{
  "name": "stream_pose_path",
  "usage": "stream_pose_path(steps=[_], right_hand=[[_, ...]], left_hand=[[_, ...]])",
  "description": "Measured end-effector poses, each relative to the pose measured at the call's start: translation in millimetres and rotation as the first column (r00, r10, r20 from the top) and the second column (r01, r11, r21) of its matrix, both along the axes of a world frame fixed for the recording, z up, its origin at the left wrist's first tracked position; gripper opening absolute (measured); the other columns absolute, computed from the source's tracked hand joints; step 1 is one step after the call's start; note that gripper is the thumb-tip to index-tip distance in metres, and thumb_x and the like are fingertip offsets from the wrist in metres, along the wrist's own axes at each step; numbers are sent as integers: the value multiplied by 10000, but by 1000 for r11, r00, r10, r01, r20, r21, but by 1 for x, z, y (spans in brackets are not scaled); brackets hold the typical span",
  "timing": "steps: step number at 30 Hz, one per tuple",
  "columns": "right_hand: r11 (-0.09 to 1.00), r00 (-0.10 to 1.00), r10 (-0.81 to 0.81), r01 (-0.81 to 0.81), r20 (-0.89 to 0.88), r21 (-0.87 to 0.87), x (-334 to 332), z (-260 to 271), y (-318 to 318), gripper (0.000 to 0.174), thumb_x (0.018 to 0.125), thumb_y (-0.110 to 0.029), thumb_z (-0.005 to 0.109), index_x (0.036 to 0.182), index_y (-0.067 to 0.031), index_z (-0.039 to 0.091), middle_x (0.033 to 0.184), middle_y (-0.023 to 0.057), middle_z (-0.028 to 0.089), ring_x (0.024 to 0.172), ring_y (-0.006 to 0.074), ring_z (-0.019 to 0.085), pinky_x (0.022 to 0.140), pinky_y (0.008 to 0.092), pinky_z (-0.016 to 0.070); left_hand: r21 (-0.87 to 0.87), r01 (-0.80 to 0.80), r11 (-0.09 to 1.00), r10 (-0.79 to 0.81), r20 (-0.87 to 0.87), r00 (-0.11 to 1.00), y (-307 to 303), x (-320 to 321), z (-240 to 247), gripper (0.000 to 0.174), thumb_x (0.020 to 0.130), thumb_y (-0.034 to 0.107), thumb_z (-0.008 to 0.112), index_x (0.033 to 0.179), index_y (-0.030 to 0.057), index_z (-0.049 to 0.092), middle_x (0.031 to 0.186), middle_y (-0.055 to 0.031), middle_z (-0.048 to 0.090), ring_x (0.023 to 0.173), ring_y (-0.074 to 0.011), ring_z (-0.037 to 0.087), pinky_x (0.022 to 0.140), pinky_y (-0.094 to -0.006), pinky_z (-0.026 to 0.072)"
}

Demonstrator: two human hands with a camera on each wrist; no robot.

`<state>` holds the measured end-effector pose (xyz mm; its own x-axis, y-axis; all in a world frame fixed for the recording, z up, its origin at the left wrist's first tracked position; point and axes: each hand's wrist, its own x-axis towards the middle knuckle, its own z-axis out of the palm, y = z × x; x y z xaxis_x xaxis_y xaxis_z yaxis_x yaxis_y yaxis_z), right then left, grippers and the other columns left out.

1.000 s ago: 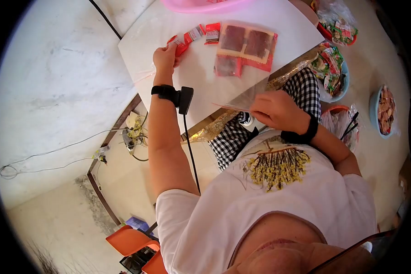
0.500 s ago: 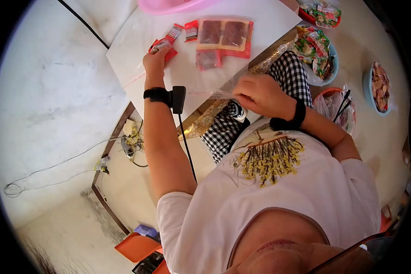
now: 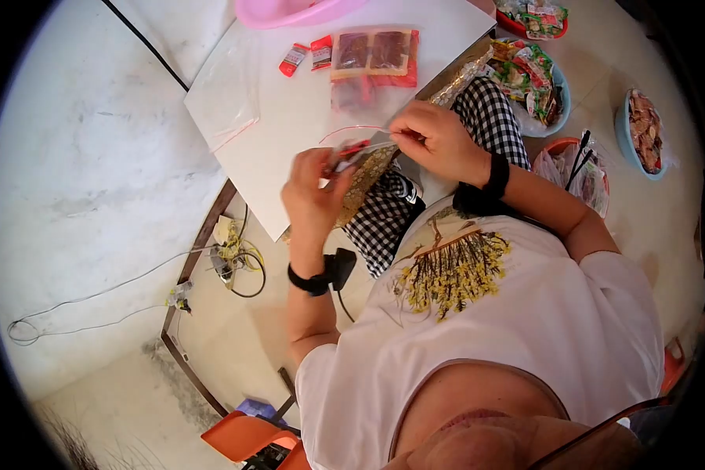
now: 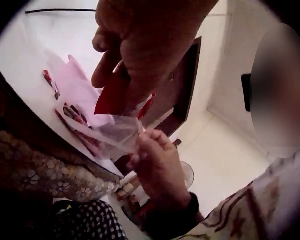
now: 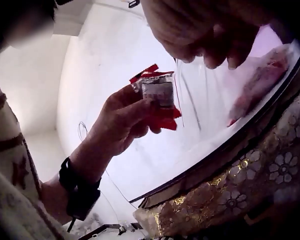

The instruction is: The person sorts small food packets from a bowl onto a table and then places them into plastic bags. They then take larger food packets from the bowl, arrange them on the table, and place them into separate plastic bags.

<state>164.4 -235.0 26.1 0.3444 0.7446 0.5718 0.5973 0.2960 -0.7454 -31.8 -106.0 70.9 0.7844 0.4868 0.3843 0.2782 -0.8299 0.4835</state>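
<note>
The left hand (image 3: 315, 196) grips small red-and-silver packets (image 5: 158, 95) between thumb and fingers, above the table's near edge. Close beside it the right hand (image 3: 440, 141) pinches the edge of a clear plastic bag (image 4: 117, 132) with a red line along it. In the left wrist view the red serrated end of a packet (image 4: 110, 97) hangs by the bag's mouth. Two more small red packets (image 3: 294, 59) (image 3: 321, 52) lie on the white table (image 3: 251, 164), beside a flat pack with two dark squares (image 3: 372, 51) and a smaller clear-and-red packet (image 3: 353, 93).
A pink basin (image 3: 290, 11) stands at the table's far edge. Another clear bag (image 3: 231, 102) lies at the table's left. On the floor at right are basins of packets (image 3: 558, 94), a blue basin of brownish pieces (image 3: 645, 133) and a red basin with plastic bags (image 3: 576, 168).
The left hand has picked up small red packets from the table and moved back toward the body, beside the bag. The right hand still pinches the bag, slightly shifted left and upward in view.
</note>
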Motion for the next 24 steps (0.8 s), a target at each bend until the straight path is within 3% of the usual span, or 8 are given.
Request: stream_pose_path(steps=[1, 4, 8, 11, 17, 20, 24], right_hand=[[1000, 1000, -3, 3, -19, 3, -1, 0, 0, 82, 807, -21, 663, 865, -36, 606, 772, 84, 572, 682, 254, 576, 590, 341, 456], [999, 998, -22, 23, -61, 26, -4, -5, 3, 87, 800, -12, 663, 861, -36, 606, 771, 84, 573, 684, 257, 574, 592, 341, 456], [999, 999, -13, 14, -35, 45, -4, -4, 4, 93, 793, -7, 666, 861, -37, 609, 773, 85, 577, 685, 263, 572, 593, 349, 457], [998, 999, -32, 33, -24, 45, -6, -3, 3, 73, 799, -59, 669, 839, -53, 609, 781, 84, 589, 715, 285, 603, 613, 367, 485], [999, 1000, 0, 0, 6, 51, -5, -11, 3, 83, 786, -57, 670, 835, -73, 605, 779, 72, 578, 701, 289, 595, 595, 379, 480], [999, 1000, -3, 3, -6, 43, -6, -11, 3, 90, 780, -64, 673, 822, -76, 594, 785, 70, 581, 699, 296, 597, 588, 387, 480], [1000, 1000, 20, -20, 6, 3, -5, -18, 3, 82, 787, -74, 664, 811, -79, 586, 794, 67, 585, 706, 303, 603, 585, 392, 481]], left_hand=[[129, -3, 992, 7, -32, 999, -5, 7, -3, 367, 723, 29, 778, 1051, 67, 618, 955, -105, 642, 743, -218, 662, 618, -302, 531], [413, 37, 910, -13, -60, 998, -9, 25, -15, 358, 730, 86, 772, 1054, 76, 621, 983, -104, 639, 764, -262, 658, 615, -339, 532], [576, 52, 816, -28, -51, 998, -2, 41, -37, 323, 748, 104, 737, 1048, 69, 622, 996, -102, 638, 801, -284, 639, 609, -370, 526], [613, 102, 784, -34, -123, 992, 4, 50, -45, 380, 760, 104, 633, 1131, 36, 596, 1061, -95, 621, 826, -238, 619, 604, -356, 515], [668, 96, 738, -155, 30, 987, 16, 76, -61, 389, 780, 148, 617, 1162, 76, 612, 1031, -72, 613, 773, -233, 599, 601, -375, 497], [460, 184, 869, -200, -14, 980, 18, 86, -70, 388, 779, 141, 619, 1165, 106, 623, 1001, -58, 613, 744, -239, 599, 599, -387, 486], [266, 89, 960, -73, -70, 995, 16, 92, -86, 380, 776, 144, 614, 1155, 121, 632, 967, -32, 614, 672, -246, 585, 582, -380, 475]])
